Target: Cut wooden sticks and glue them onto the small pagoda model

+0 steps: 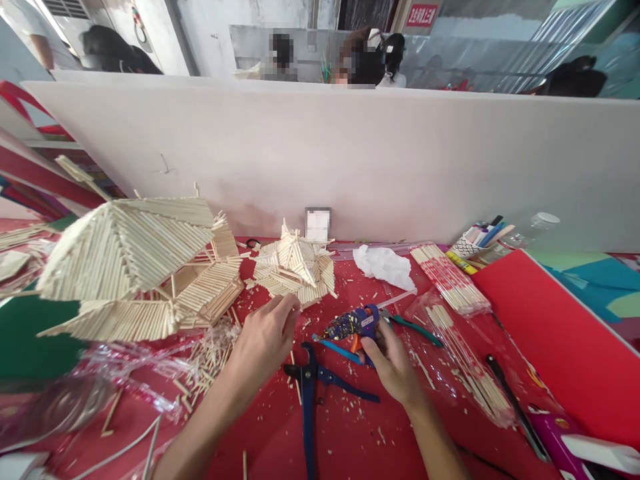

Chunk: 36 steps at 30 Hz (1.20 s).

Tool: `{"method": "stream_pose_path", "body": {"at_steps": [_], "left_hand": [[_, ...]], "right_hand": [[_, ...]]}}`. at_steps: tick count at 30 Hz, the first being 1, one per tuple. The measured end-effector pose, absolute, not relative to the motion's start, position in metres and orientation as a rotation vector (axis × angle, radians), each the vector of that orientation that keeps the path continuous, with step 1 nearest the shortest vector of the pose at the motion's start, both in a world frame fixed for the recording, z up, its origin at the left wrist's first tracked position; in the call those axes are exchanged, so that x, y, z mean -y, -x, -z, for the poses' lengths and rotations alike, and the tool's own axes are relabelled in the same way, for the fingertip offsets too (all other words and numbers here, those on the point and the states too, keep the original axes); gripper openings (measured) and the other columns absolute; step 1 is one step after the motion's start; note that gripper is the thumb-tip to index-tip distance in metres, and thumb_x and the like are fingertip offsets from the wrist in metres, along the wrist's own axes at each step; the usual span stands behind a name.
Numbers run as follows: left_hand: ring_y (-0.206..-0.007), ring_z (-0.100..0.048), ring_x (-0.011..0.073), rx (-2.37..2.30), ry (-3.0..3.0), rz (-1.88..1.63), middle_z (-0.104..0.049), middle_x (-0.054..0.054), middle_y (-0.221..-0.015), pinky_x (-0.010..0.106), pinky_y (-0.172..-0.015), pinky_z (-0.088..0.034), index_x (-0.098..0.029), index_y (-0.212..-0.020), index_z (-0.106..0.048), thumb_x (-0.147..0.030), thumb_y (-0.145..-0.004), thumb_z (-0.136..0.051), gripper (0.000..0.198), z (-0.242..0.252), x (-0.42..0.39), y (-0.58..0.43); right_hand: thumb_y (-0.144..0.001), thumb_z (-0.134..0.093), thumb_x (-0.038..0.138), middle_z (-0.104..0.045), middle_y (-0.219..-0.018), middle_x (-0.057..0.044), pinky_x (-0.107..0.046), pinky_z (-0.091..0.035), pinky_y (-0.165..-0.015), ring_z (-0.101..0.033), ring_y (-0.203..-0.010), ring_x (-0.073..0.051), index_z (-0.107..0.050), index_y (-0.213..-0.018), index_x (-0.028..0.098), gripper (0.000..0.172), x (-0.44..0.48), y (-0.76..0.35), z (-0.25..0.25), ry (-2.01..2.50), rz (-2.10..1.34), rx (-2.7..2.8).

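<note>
My right hand (393, 363) is wrapped round the handle of a blue glue gun (353, 325), whose nozzle points left. My left hand (267, 333) is closed, thumb and fingers together, at the near edge of a small roof-like model (295, 267) made of wooden sticks; whatever it pinches is hidden. Below and between the hands lies a dark blue cutter (309, 400) with its handles apart. To the left stands a larger stick model (130, 253) with a broad sloping roof.
Cut stick pieces (213, 353) and plastic wrappers lie left. Crumpled tissue (384, 265), packed sticks (450, 280), green-handled pliers (415, 328), a pen holder (467, 243) and red board (560, 333) are right. A white partition (350, 160) stands behind; people are beyond it.
</note>
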<state>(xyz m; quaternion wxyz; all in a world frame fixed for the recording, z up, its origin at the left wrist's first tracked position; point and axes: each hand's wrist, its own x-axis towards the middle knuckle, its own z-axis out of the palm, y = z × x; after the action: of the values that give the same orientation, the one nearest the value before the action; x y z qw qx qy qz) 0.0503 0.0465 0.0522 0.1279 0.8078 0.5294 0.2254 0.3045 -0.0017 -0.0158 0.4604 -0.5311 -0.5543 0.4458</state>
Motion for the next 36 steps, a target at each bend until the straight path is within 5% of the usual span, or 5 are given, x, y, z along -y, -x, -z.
{"method": "stream_pose_path", "body": {"at_steps": [16,25,31,36], "left_hand": [[-0.067,-0.048,0.0161,-1.418,-2.353,-0.651,-0.055,0.0,-0.082,0.029,-0.064,-0.034,-0.022,-0.094,-0.044,-0.019,-0.106,-0.033,0.016,-0.038,-0.018,-0.04],[-0.076,-0.063,0.0203,-1.359,-2.216,-0.431,-0.069,0.005,-0.088,0.03,-0.069,-0.041,-0.02,-0.092,-0.058,-0.021,-0.103,-0.036,0.025,-0.023,-0.028,-0.008],[-0.074,-0.066,0.0189,-1.255,-2.105,-0.439,-0.072,0.003,-0.087,0.028,-0.068,-0.047,-0.021,-0.089,-0.061,-0.02,-0.095,-0.05,0.013,-0.002,-0.048,-0.01],[-0.076,-0.071,0.0197,-1.218,-2.015,-0.662,-0.075,0.004,-0.086,0.03,-0.073,-0.055,-0.021,-0.088,-0.066,-0.031,-0.099,-0.056,0.018,0.017,-0.05,-0.01]], "right_hand": [[-0.101,-0.055,0.055,-0.069,-0.077,-0.001,-0.028,-0.054,-0.057,-0.061,-0.054,-0.014,-0.056,-0.095,0.024,0.032,0.005,-0.296,0.015,1.139,-1.075,1.175],[-0.096,-0.064,0.052,-0.062,-0.064,0.001,-0.027,-0.051,-0.055,-0.058,-0.052,-0.014,-0.059,-0.08,0.022,0.035,0.002,-0.288,0.018,1.097,-1.082,1.215],[-0.097,-0.061,0.054,-0.053,-0.053,0.0,-0.027,-0.043,-0.051,-0.052,-0.05,-0.014,-0.054,-0.059,0.021,0.05,-0.004,-0.29,0.031,1.18,-1.039,1.319],[-0.092,-0.067,0.055,-0.052,-0.055,0.001,-0.029,-0.042,-0.051,-0.05,-0.051,-0.015,-0.054,-0.064,0.022,0.045,-0.003,-0.289,0.045,1.222,-1.079,1.247]]}}
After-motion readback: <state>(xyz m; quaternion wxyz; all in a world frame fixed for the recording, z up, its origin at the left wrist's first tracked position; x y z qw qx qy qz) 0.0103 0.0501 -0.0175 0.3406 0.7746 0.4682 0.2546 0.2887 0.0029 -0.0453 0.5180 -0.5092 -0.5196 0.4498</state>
